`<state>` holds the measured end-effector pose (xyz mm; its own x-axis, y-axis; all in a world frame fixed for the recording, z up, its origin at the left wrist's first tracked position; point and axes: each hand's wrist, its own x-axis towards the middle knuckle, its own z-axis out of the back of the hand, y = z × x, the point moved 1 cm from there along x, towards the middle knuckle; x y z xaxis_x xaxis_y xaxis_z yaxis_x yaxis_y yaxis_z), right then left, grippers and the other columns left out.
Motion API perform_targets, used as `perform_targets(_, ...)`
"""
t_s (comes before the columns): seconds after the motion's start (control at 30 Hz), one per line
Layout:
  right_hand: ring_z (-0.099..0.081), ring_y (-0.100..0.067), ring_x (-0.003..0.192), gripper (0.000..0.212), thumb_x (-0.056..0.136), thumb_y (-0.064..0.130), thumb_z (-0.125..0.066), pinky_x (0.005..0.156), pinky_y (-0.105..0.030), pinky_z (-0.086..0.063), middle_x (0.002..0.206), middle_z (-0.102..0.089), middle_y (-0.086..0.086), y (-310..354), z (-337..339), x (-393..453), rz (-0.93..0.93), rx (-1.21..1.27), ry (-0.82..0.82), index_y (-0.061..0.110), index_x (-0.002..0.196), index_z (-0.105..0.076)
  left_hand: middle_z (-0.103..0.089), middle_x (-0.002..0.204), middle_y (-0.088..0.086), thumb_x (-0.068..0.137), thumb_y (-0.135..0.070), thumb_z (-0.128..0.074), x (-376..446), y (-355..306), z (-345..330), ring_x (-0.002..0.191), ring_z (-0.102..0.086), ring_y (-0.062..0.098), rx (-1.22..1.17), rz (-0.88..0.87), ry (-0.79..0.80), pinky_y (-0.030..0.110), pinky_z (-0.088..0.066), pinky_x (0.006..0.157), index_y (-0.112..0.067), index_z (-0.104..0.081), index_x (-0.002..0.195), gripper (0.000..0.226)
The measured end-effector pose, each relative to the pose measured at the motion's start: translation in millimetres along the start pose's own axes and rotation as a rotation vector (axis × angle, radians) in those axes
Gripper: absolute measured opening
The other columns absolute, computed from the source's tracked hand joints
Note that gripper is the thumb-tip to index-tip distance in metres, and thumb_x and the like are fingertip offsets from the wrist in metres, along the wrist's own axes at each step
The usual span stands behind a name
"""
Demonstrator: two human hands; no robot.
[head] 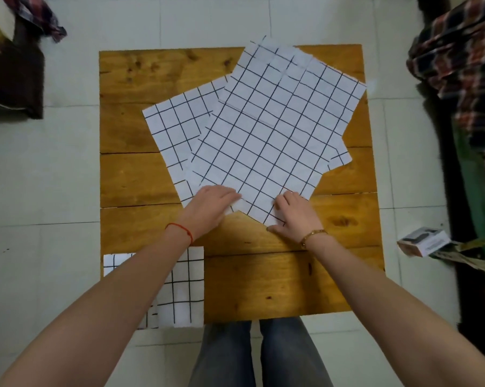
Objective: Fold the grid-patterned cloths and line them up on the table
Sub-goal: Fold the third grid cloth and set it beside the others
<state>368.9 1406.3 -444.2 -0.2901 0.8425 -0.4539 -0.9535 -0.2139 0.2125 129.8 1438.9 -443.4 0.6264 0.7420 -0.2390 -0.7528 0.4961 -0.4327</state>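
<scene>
Both hands are down at the near edge of the top cloth point(272, 129), which lies unfolded and skewed across the middle of the tabletop point(141, 174), its far corner poking past the back edge. The left hand point(212, 202) rests on the cloth's near left corner, fingers together and flat, pinning rather than pinching as far as this angle shows. The right hand point(294, 213) sits at the near point of the cloth, thumb down by the edge; I cannot tell whether it has the fabric pinched or is only pressing on it. That twin hold at the near edge looks like the setup for lifting the edge and carrying it over for a first fold.

Underneath, a second cloth point(177, 121) peeks out to the left, waiting its turn, with more grid fabric showing at the right. Down at the near left corner lies a folded cloth point(185, 286), squared to the table edge, apparently the start of the line.
</scene>
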Motion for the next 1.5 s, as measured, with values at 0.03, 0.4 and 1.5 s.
perform_targets(0.03,-0.048,-0.024,0.102,0.063,0.070,0.056,-0.072,0.088,-0.034,-0.043,0.111,-0.052,-0.005,-1.8,-2.3,-2.4,-0.015,-0.003,0.013,0.015,0.112,-0.049,-0.058,0.132,0.004,0.084,0.000,-0.062,1.5,4.2,4.0,0.122,-0.052,0.023,0.026,0.029,-0.040,0.039,-0.039,0.106,-0.015,-0.055,0.132,0.051)
perform_targets(0.4,-0.046,-0.020,0.103,0.033,0.081,0.037,-0.069,0.087,-0.031,-0.041,0.109,-0.052,0.001,-20.8,-9.2,-14.2,-0.083,0.077,0.051,0.019,0.101,-0.050,-0.055,0.125,0.009,0.073,0.013,-0.063,5.4,49.9,20.5,0.113,-0.053,0.027,0.246,0.234,0.018,0.038,-0.044,0.096,-0.010,-0.054,0.117,0.051)
perform_targets(1.5,-0.054,-0.022,0.064,0.010,0.093,0.021,-0.046,0.058,-0.034,-0.045,0.068,-0.060,-0.001,-43.4,186.8,-35.2,-0.190,0.509,-0.365,0.024,0.084,-0.047,-0.072,0.092,-0.006,0.093,-0.025,-0.060,-1.8,13.3,199.7,0.093,-0.066,0.010,-0.271,0.351,-0.341,0.033,-0.054,0.081,-0.026,-0.065,0.092,0.004)
